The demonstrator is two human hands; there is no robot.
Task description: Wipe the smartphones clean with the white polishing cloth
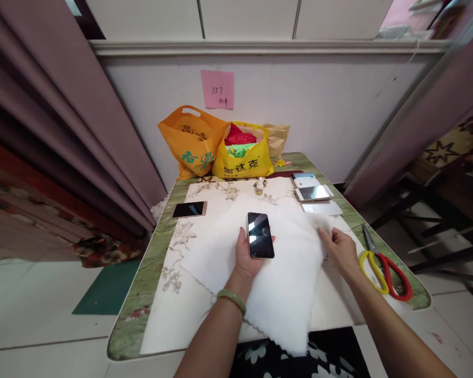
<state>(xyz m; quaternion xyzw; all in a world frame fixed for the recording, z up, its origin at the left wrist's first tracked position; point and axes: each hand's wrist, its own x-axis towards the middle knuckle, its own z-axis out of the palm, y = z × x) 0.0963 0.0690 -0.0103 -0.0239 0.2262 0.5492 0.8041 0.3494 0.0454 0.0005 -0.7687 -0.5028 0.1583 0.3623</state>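
A black-screened smartphone (260,235) rests in my left hand (247,256), which grips it from below with the screen facing up. Beneath that hand a white fluffy cloth (284,283) spreads over the table, one end hanging past the front edge. My right hand (341,251) is closed in a pinch on the cloth's right corner, which looks slightly lifted and blurred. Scissors (384,270) with yellow and red handles lie just right of my right hand. Another smartphone (189,209) lies at the table's left side.
Several phones (314,193) lie in a group at the back right. An orange bag (193,142) and a yellow bag (242,163) stand at the back against the wall. A small bottle (259,186) stands before them. The table (132,310) has a floral covering.
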